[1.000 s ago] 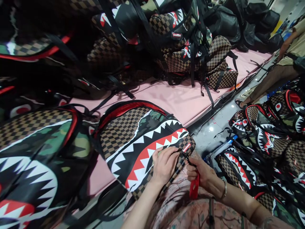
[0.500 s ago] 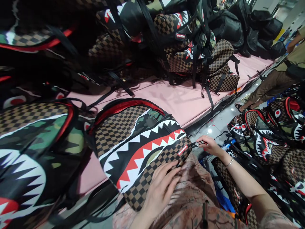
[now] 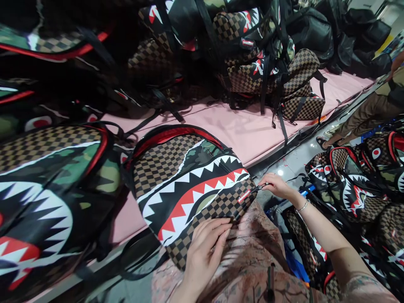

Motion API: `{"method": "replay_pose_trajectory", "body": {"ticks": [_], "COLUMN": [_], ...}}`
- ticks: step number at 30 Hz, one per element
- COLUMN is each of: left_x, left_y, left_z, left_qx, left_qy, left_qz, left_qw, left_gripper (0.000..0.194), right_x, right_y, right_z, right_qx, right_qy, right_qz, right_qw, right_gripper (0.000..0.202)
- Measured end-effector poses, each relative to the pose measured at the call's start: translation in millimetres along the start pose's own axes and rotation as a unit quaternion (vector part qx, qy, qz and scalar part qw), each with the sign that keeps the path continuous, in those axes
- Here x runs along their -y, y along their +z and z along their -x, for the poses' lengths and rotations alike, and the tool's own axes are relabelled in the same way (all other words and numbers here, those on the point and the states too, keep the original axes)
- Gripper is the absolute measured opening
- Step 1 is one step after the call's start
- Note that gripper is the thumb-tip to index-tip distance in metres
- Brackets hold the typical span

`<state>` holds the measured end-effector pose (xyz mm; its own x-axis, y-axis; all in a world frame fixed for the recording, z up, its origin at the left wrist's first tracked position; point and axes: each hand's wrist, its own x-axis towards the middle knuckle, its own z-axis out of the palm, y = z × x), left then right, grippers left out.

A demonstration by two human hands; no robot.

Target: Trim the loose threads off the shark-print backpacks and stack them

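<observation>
A backpack (image 3: 176, 168) with a brown check, camouflage and a printed shark mouth lies tilted before me. Its top edge shows red lining, and its lower part leans on my lap. My left hand (image 3: 206, 248) grips the bottom edge, fingers curled together over it; the far side of this grip is hidden. My right hand (image 3: 277, 186), fingers closed, pinches a slim black tool (image 3: 259, 187) at the bag's right corner. The tool's tip points at the checked panel beside a red label (image 3: 244, 196). Its exact kind is too small to tell.
A similar backpack (image 3: 47, 202) lies close on the left. Several more bags (image 3: 249, 71) are piled along the pink-covered table (image 3: 221, 122). Finished-looking backpacks (image 3: 353, 181) heap up on the right. Farther right, a person in brown trousers (image 3: 356, 113) stands in the aisle.
The view has shifted a little, so the table and bags sit farther right. My right hand has brought the black tool closer over the bag's corner. My left hand's fingers have drawn slightly together.
</observation>
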<state>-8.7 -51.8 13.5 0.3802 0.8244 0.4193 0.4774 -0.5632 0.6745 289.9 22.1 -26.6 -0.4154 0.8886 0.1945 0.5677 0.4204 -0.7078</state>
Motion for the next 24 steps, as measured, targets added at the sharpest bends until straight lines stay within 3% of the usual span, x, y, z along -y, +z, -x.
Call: {"method": "replay_pose_trajectory", "body": {"ticks": [3, 13, 24], "left_x": [2.0, 4.9, -1.0], "left_y": [-1.5, -1.2, -2.1], "left_z": [3.4, 9.8, 5.6], "left_qx": [-0.002, -0.018, -0.018], "left_qy": [-0.010, -0.021, -0.008], "left_qz": [0.003, 0.007, 0.011], "left_qw": [1.000, 1.000, 1.000], "left_gripper": [0.020, 0.021, 0.018], "right_x": [-1.3, -0.6, 8.2], "right_y": [-3.4, -14.8, -4.6], "right_z": [0.6, -12.3, -21.5], "right_qx": [-0.009, 0.050, 0.086], "right_qy": [0.007, -0.038, -0.070], "right_qz": [-0.006, 0.004, 0.047], "right_qw": [1.000, 0.998, 0.993], "right_gripper": [0.016, 0.016, 0.014]}}
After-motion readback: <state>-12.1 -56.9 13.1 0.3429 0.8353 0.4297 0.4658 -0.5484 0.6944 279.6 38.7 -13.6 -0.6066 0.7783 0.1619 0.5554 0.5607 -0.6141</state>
